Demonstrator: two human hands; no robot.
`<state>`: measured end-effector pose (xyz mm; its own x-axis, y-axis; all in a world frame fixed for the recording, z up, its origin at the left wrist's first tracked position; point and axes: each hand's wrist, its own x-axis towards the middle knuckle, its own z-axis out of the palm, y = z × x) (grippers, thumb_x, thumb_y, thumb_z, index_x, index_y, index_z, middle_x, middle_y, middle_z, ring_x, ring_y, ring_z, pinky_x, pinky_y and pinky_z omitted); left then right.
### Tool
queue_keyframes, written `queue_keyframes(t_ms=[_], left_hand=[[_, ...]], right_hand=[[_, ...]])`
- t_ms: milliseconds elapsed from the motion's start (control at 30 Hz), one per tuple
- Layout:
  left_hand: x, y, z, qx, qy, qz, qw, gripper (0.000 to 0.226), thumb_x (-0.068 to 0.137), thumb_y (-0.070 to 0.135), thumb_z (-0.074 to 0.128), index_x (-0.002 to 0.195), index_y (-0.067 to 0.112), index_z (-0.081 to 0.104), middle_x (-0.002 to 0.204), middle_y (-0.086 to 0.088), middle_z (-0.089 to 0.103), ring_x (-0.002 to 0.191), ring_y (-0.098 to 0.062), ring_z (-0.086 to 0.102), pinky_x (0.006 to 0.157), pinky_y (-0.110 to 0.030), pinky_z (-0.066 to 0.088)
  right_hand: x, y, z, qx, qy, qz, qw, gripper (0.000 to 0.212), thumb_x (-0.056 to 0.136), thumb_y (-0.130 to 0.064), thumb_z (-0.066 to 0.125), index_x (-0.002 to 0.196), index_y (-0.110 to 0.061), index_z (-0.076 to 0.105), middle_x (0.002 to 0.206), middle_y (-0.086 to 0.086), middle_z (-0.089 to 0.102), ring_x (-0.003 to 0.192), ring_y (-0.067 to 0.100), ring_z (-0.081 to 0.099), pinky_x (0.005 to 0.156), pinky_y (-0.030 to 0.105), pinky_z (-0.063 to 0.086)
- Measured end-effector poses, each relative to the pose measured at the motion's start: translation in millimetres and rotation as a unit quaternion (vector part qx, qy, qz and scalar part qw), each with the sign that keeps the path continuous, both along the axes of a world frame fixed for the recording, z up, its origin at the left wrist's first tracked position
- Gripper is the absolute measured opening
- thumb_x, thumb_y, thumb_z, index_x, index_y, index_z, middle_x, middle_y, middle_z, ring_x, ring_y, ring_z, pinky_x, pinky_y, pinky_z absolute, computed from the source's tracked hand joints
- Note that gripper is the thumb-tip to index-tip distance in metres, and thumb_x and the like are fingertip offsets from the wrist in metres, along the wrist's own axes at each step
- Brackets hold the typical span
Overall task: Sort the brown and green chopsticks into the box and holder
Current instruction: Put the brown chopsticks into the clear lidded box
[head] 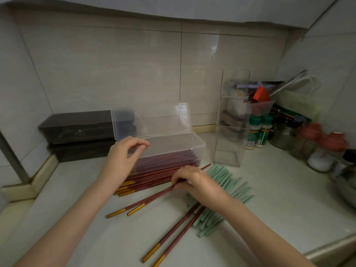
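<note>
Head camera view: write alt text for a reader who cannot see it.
A person's right hand pinches two brown chopsticks on a kitchen counter beside scattered green chopsticks; the left hand hovers over an open clear box; a clear holder stands behind.

No legible text found. Two green-capped bottles [258, 132] carry green labels. Their print is too blurred to read.

Pale glossy tiles cover the wall [115, 64], which turns a corner at right. The light tabletop [279, 199] carries stacked dark boxes [77, 126] at left, spice bottles [260, 132] and jars [317, 153] at right.
</note>
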<state>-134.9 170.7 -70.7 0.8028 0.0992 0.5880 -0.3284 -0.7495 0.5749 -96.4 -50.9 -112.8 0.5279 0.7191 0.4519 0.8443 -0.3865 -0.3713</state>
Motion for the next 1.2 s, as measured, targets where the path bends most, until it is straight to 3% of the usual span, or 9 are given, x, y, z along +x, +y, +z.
queue_keyframes(t_ms=[67, 267, 367, 500, 633, 700, 767, 967, 1200], left_hand=[[-21.1, -0.9, -10.4, 0.02, -0.007, -0.005, 1.0, 0.015, 0.086, 0.016, 0.059, 0.092, 0.027, 0.066, 0.093, 0.019, 0.061, 0.09, 0.003, 0.057, 0.08, -0.005, 0.04], [-47.6, 11.0, -67.9, 0.048, 0.152, -0.043, 0.986, 0.015, 0.079, 0.025, 0.071, 0.087, 0.036, 0.066, 0.101, 0.017, 0.056, 0.094, 0.004, 0.054, 0.078, -0.009, 0.042], [-45.5, 10.0, -73.6, 0.067, 0.188, -0.03, 0.979, 0.017, 0.076, 0.024, 0.074, 0.086, 0.034, 0.066, 0.089, 0.015, 0.059, 0.098, 0.003, 0.049, 0.074, -0.005, 0.039], [-46.1, 1.6, -71.6, 0.07, 0.168, -0.026, 0.983, 0.012, 0.075, 0.016, 0.074, 0.081, 0.025, 0.069, 0.081, 0.009, 0.059, 0.09, -0.001, 0.052, 0.065, -0.006, 0.04], [-48.2, 1.2, -75.3, 0.059, 0.153, -0.026, 0.986, 0.011, 0.075, 0.015, 0.073, 0.08, 0.025, 0.069, 0.078, 0.01, 0.059, 0.09, -0.003, 0.052, 0.066, -0.007, 0.04], [-47.9, 2.4, -76.1, 0.054, 0.146, -0.023, 0.988, 0.012, 0.076, 0.014, 0.072, 0.08, 0.025, 0.069, 0.078, 0.01, 0.058, 0.088, -0.005, 0.052, 0.066, -0.008, 0.04], [-47.6, 3.1, -76.0, 0.047, 0.138, -0.027, 0.989, 0.013, 0.076, 0.012, 0.072, 0.079, 0.024, 0.068, 0.078, 0.01, 0.057, 0.085, -0.005, 0.053, 0.066, -0.009, 0.041], [-47.0, 9.3, -74.1, 0.025, 0.112, -0.029, 0.993, 0.013, 0.078, 0.01, 0.07, 0.08, 0.022, 0.068, 0.09, 0.011, 0.055, 0.083, -0.003, 0.056, 0.071, -0.011, 0.043], [-40.8, 15.9, -37.2, 0.001, 0.06, 0.003, 0.998, 0.015, 0.078, 0.007, 0.068, 0.08, 0.022, 0.067, 0.084, 0.009, 0.057, 0.086, -0.004, 0.056, 0.07, -0.005, 0.04]], right_hand=[[5.4, -9.1, 13.0, 0.013, -0.023, -0.017, 1.0, 0.008, 0.081, -0.009, 0.067, 0.088, -0.013, 0.066, 0.088, -0.001, 0.065, 0.084, 0.011, 0.056, 0.081, 0.019, 0.041], [29.2, -25.7, 59.6, 0.096, -0.006, -0.107, 0.99, 0.006, 0.081, -0.005, 0.066, 0.086, -0.009, 0.065, 0.085, 0.001, 0.065, 0.083, 0.012, 0.058, 0.077, 0.026, 0.047], [47.8, -7.8, 73.8, 0.105, 0.017, -0.127, 0.986, 0.007, 0.082, -0.002, 0.065, 0.086, -0.007, 0.065, 0.086, 0.002, 0.067, 0.084, 0.015, 0.06, 0.077, 0.028, 0.047], [65.9, 26.3, 81.3, 0.045, 0.044, -0.114, 0.991, 0.013, 0.085, 0.003, 0.058, 0.09, -0.007, 0.065, 0.089, 0.003, 0.066, 0.084, 0.014, 0.058, 0.075, 0.022, 0.044], [72.8, 48.7, 73.0, -0.022, 0.077, -0.097, 0.992, 0.017, 0.087, 0.004, 0.055, 0.091, -0.007, 0.067, 0.095, 0.009, 0.068, 0.089, 0.019, 0.061, 0.085, 0.035, 0.049], [70.9, 52.6, 67.3, -0.026, 0.088, -0.095, 0.991, 0.018, 0.087, 0.005, 0.054, 0.092, -0.005, 0.069, 0.097, 0.011, 0.069, 0.092, 0.021, 0.062, 0.085, 0.03, 0.048], [66.5, 50.4, 62.4, -0.012, 0.103, -0.095, 0.99, 0.019, 0.088, 0.004, 0.054, 0.094, -0.003, 0.07, 0.099, 0.011, 0.069, 0.094, 0.019, 0.062, 0.08, 0.018, 0.044], [42.5, 25.2, 52.4, 0.094, 0.043, -0.078, 0.992, 0.016, 0.087, 0.003, 0.057, 0.092, -0.004, 0.071, 0.094, 0.005, 0.067, 0.087, 0.01, 0.057, 0.08, 0.01, 0.04], [9.7, -11.2, 16.3, 0.142, -0.007, -0.089, 0.986, 0.017, 0.085, 0.002, 0.061, 0.092, -0.011, 0.07, 0.087, -0.005, 0.064, 0.084, 0.008, 0.057, 0.078, 0.017, 0.044]])
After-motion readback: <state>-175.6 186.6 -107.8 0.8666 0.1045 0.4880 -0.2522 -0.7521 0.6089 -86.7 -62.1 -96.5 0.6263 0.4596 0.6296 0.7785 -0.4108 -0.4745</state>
